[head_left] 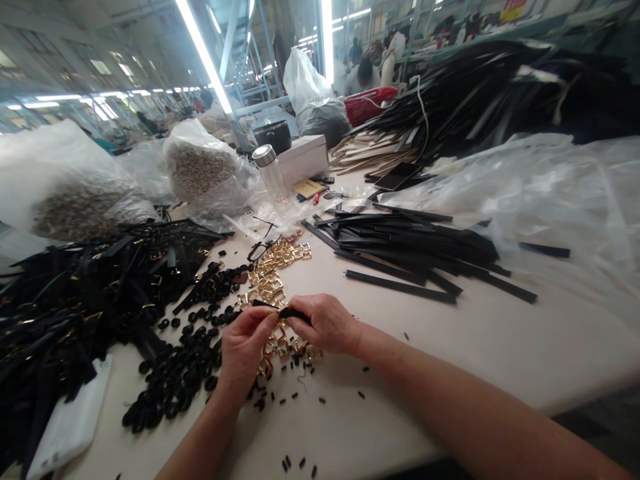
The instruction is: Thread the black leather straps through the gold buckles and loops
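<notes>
- At the far left, a bulging plastic bag (75, 210) is seen, filled with small greyish pieces, its top left cloudy and crumpled!
- Just below, a tangled heap of black straps (100, 293) is spread wide, gold glints scattered all through it.
- Beneath that, a white plastic piece (75, 413) is partly covered by the heap's edge.
- Now black loops (170, 373), dozens of them, are piled loosely between the heap and the left arm.
- Behind, a second plastic bag (200, 163) is packed with pale pieces.
- And here is the action: by the left hand (245, 343), fingers curled and closed, a black strip (297, 315) is pinched at the fingertips; whether a buckle is caught there too cannot be told.
- Around and beneath the hands, gold buckles (273, 277) are strewn in a glittering trail.
- Held above those buckles, at the middle of the table (500, 360), the same strip is gripped by the right hand (325, 323) as well, thumb and fingers closed on it, knuckles turned up!
- Nearer the edge, small black bits (322, 400) are dotted about.
- To the right, loose black strips (405, 247) are stacked in a rough fan.
- Farthest right, their ends are partly overlapped by a clear plastic sheet (540, 193).
</notes>
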Motion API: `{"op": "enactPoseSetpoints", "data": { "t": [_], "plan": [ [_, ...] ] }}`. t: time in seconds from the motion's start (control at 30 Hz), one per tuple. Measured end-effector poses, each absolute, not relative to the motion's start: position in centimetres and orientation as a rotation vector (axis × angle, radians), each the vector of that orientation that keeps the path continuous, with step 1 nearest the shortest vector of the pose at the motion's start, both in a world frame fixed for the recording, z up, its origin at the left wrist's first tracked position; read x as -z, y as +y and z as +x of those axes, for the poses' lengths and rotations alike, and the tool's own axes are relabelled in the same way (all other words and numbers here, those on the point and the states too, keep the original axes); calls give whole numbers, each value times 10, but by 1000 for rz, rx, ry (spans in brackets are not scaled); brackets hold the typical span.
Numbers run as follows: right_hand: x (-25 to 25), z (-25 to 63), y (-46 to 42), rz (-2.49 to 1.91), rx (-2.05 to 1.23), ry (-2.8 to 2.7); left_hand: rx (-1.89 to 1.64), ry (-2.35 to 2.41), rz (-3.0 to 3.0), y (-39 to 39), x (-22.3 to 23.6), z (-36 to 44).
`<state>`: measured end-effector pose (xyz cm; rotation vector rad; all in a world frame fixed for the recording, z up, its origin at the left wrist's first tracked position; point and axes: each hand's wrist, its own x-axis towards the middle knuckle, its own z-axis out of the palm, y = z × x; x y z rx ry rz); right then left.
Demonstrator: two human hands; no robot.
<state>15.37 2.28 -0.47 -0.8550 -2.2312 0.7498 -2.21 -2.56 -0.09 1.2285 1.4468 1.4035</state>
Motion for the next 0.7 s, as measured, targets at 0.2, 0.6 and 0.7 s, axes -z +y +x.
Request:
{"op": "enactPoseSetpoints", "data": {
  "t": [0.2,0.6,0.7],
  "plan": [
    [5,153,22,-836,-752,-2180,-1461,1284,872,-24,3,-12],
    [2,153,18,-865,-833,-2147,-1353,1225,691,-20,6,-16],
    [-3,154,15,-967,-893,-2156,-1402,1352,845,-25,6,-23]
  ]
}}
